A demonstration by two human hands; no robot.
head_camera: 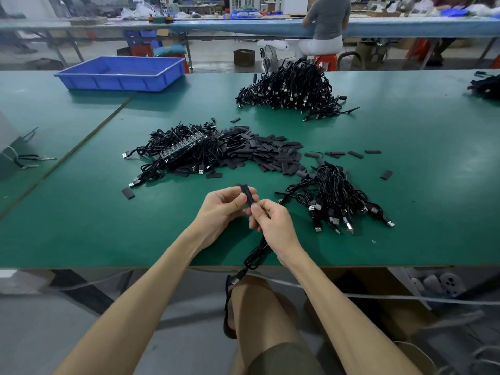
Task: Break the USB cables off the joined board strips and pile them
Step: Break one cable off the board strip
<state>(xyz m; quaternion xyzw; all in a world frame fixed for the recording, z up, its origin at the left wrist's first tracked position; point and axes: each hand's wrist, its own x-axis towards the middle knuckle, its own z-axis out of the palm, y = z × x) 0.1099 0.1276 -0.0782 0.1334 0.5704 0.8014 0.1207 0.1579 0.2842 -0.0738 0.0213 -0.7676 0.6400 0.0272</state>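
Observation:
Over the near part of the green table [81, 226], my left hand [224, 207] pinches a short black sleeve piece [246, 194] at the end of a black USB cable [255, 255]. My right hand [273, 223] grips the same cable just below that piece; the rest of the cable hangs over the table edge toward my knee. Joined board strips with cables attached [184, 150] lie in a tangle at centre left. A small pile of loose cables [335, 198] sits right of my hands.
Several flat black sleeve pieces [270, 152] are heaped mid-table. A bigger cable pile [292, 87] lies farther back. A blue plastic tray [121, 73] stands at the far left. A person sits at the bench beyond.

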